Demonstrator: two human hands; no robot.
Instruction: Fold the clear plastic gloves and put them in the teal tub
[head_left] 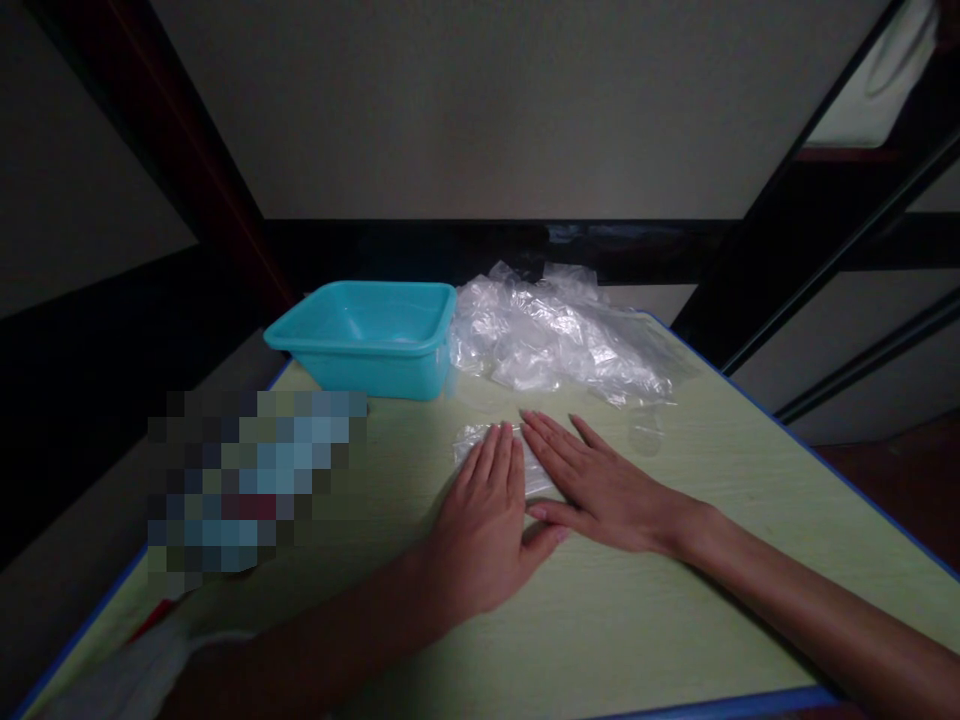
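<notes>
A small clear plastic bag (537, 476) lies flattened on the pale green table (630, 630), partly covered by both hands. My left hand (487, 525) rests palm down on its left part, fingers stretched out and pointing away from me. From the right, my right hand (592, 485) lies flat over the bag's right edge, its fingers angled up and left and its index finger a little apart. The two thumbs come close together below the bag. Neither hand grips anything.
A turquoise plastic basin (375, 365) stands at the back left. Beside it a loose heap of clear plastic bags (555, 335) spreads along the far edge. A pixelated area (262, 480) covers something at the left. Behind the table is a wall (480, 110).
</notes>
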